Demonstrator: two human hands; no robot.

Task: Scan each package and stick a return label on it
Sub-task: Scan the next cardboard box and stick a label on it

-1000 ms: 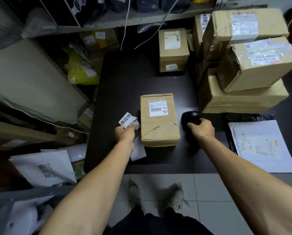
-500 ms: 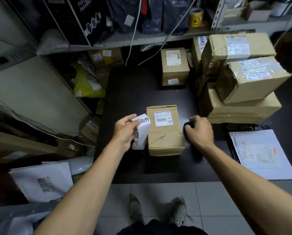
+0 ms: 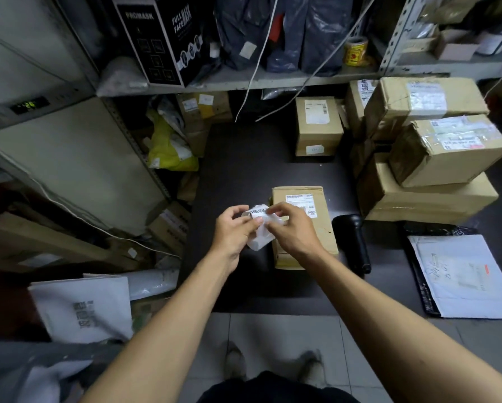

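A small brown cardboard package (image 3: 314,242) with a white barcode label lies in the middle of the dark table (image 3: 244,170). Just left of it and above the table, my left hand (image 3: 233,232) holds a strip of white return labels (image 3: 260,228) with black characters. My right hand (image 3: 293,228) has its fingertips pinching the top of that strip, and it covers part of the package. The black handheld scanner (image 3: 353,242) lies on the table to the right of the package, with no hand on it.
Several taped cardboard boxes (image 3: 427,158) are stacked at the table's right. Another box (image 3: 316,126) stands at the back. A white mailer (image 3: 465,274) lies at the front right. Shelves with bags and a black carton (image 3: 159,39) run behind; parcels crowd the floor on the left.
My right hand has let go of the scanner, which now lies on the table, and moved left to the label strip. My left hand has lifted the strip towards the package.
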